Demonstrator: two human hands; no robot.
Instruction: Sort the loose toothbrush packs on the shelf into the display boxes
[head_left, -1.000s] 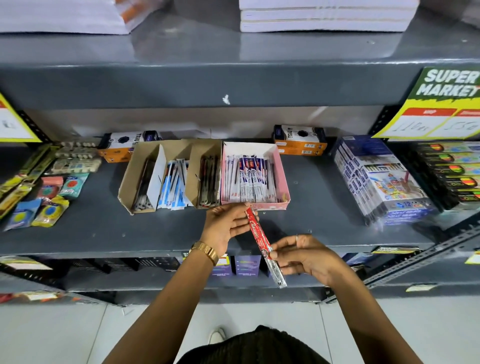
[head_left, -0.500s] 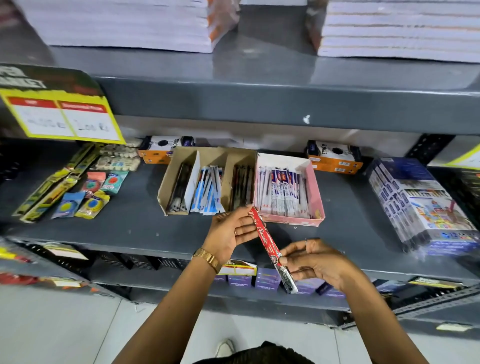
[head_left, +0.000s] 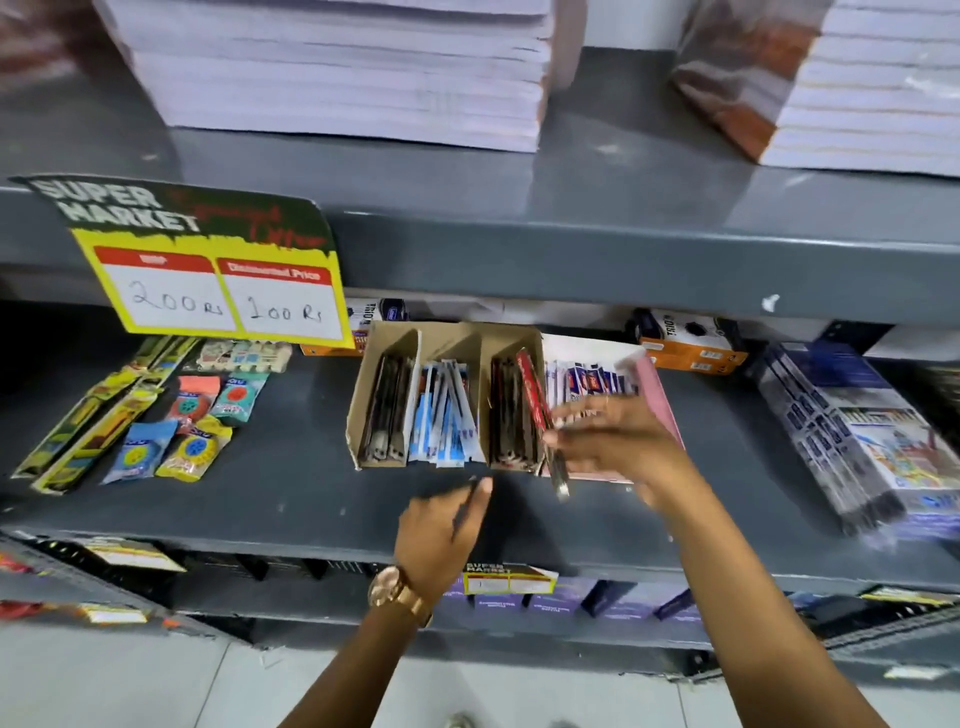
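A long red toothbrush pack (head_left: 537, 402) stands tilted at the right edge of the brown cardboard display box (head_left: 384, 343), with its lower end past the box front. My right hand (head_left: 618, 441) grips it from the right, over the pink display box (head_left: 657, 389) of blue-and-white packs. The brown box holds dark packs on the left, blue-and-white packs in the middle and dark red packs on the right. My left hand (head_left: 441, 530) hovers over the grey shelf (head_left: 291, 493) in front of the box, fingers apart, holding nothing.
Loose yellow-green packs (head_left: 88, 421) and small round scrubber packets (head_left: 192, 426) lie at the shelf's left. A yellow price sign (head_left: 218, 291) hangs above them. Wrapped box bundles (head_left: 852, 431) sit at the right, an orange box (head_left: 685, 343) behind. Paper stacks fill the upper shelf.
My left hand has let go of the red pack and dropped back. My right hand has carried the pack up to the brown box's right compartment. The view shifted left.
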